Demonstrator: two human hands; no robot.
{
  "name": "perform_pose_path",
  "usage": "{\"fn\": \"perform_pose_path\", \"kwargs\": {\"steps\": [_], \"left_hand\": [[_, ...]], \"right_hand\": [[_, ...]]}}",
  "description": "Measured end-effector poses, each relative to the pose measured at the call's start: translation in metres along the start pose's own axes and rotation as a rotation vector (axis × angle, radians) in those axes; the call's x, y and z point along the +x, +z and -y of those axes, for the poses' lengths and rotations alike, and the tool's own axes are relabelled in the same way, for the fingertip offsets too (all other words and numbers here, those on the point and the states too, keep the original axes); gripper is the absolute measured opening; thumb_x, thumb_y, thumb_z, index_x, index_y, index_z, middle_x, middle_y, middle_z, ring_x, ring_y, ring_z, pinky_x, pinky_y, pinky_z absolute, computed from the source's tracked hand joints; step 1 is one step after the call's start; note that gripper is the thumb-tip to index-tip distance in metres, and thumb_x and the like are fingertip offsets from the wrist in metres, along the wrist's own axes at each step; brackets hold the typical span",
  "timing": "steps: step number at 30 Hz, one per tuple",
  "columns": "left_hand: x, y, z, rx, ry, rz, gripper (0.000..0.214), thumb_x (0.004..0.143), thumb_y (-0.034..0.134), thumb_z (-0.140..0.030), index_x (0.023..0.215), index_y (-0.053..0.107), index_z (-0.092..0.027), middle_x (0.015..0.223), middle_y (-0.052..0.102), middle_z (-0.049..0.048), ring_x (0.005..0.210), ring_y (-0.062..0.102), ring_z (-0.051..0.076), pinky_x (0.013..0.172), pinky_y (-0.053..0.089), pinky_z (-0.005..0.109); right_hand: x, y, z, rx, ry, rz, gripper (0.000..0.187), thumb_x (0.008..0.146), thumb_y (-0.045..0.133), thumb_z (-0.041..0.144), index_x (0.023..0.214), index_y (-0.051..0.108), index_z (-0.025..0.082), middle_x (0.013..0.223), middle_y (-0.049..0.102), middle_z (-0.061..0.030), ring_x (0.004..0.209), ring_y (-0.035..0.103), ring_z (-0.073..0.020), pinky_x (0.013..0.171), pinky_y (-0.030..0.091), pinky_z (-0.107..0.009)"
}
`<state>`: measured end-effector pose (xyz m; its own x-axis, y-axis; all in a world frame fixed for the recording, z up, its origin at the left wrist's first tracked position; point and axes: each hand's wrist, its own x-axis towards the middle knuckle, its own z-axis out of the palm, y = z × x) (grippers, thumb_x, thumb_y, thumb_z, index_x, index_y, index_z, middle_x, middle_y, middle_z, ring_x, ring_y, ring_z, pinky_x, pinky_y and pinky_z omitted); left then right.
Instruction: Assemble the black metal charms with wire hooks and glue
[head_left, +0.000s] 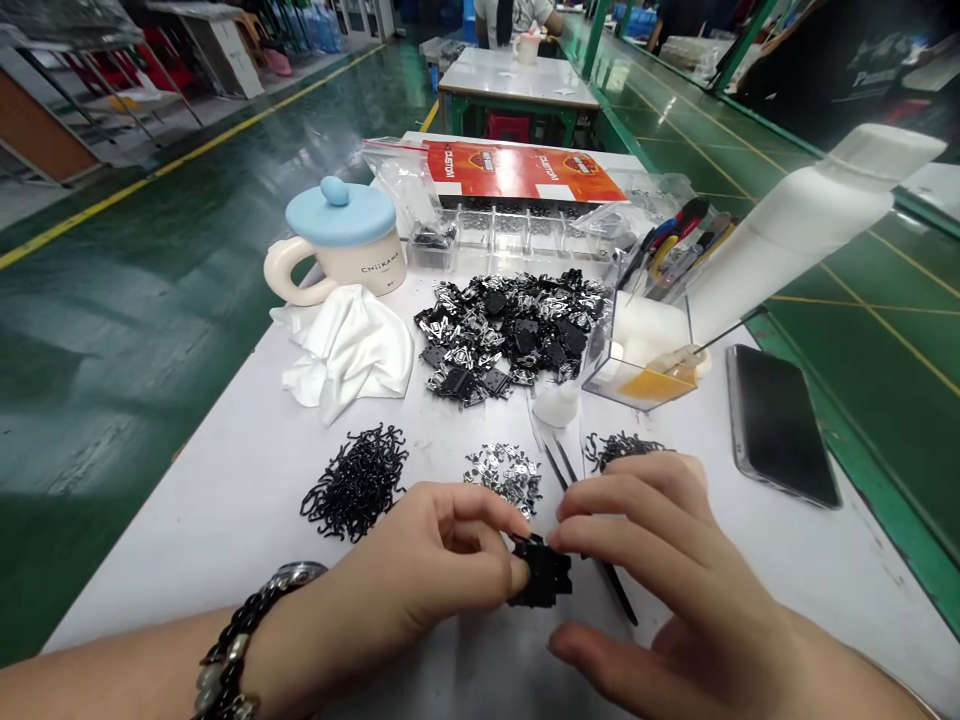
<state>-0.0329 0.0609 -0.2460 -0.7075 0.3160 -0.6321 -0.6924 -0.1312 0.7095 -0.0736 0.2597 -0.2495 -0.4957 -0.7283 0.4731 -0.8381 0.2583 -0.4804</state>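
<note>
A white surface (172, 570) stretches ahead of the fingers (600, 525), carrying a large heap of mixed black and silver metal parts (506, 335) well beyond them. Closer in lie a tangle of black wire hooks (356, 483) ahead and to the left, a small pile of silver clips (504, 478) straight ahead, and a smaller tangle of black hooks (622, 450) ahead and to the right. Slim black tweezers (559, 465) lie under the right hand (660, 540). A small black metal part (541, 572) is held between both hands: the left hand (420, 570) pinches it between thumb (517, 575) and forefinger (487, 505), nearly closed, while the right hand's fingertips press against its other side. A loose pinch could let it drop, and a slip could scatter pieces into the nearby piles, mixing them.
</note>
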Motion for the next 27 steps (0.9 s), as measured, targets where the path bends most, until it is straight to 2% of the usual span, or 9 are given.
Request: {"fn": "perform_pose_path", "kwargs": {"steps": [4,7,22,25,27], "left_hand": [[0.000,0.000,0.000,-0.013,-0.007,0.013,0.016,0.067,0.069,-0.016,0.081,0.061,-0.013,0.052,0.048,-0.0090,0.050,0.034,0.005,0.053,0.028,0.018],[0.000,-0.001,0.001,-0.017,0.001,0.020,0.017,0.067,0.069,-0.017,0.082,0.062,-0.013,0.053,0.048,-0.0087,0.051,0.035,0.005,0.053,0.029,0.018],[0.002,-0.002,0.008,0.024,0.066,0.022,0.016,0.066,0.066,-0.013,0.082,0.064,-0.016,0.055,0.052,-0.0078,0.052,0.041,0.005,0.055,0.035,0.017],[-0.001,0.000,0.010,0.185,0.194,0.000,0.018,0.069,0.063,-0.014,0.086,0.067,-0.018,0.059,0.055,-0.0058,0.055,0.047,0.007,0.056,0.039,0.019],[-0.004,0.001,0.010,0.395,0.409,-0.064,0.019,0.068,0.061,-0.010,0.083,0.068,-0.019,0.061,0.057,-0.0048,0.057,0.051,0.009,0.057,0.042,0.020]], "right_hand": [[0.002,0.001,0.002,0.035,0.077,-0.038,0.022,0.070,0.066,0.017,0.091,0.061,0.016,0.090,0.063,-0.0023,0.085,0.049,-0.0178,0.077,0.033,-0.036],[0.003,0.003,0.003,0.042,0.075,-0.043,0.020,0.072,0.066,0.018,0.091,0.062,0.016,0.088,0.064,-0.0023,0.084,0.049,-0.0177,0.076,0.033,-0.036],[-0.002,0.005,0.001,0.030,0.068,-0.024,0.022,0.076,0.065,0.021,0.096,0.059,0.020,0.091,0.064,-0.0020,0.085,0.049,-0.0186,0.076,0.033,-0.038],[0.000,0.004,0.001,-0.046,0.011,-0.034,0.016,0.074,0.065,0.020,0.090,0.059,0.019,0.086,0.066,-0.0011,0.081,0.050,-0.0180,0.074,0.034,-0.038],[0.000,0.003,-0.001,-0.133,-0.066,-0.064,0.014,0.073,0.065,0.017,0.086,0.060,0.019,0.081,0.067,0.0001,0.078,0.049,-0.0175,0.073,0.035,-0.038]]}}
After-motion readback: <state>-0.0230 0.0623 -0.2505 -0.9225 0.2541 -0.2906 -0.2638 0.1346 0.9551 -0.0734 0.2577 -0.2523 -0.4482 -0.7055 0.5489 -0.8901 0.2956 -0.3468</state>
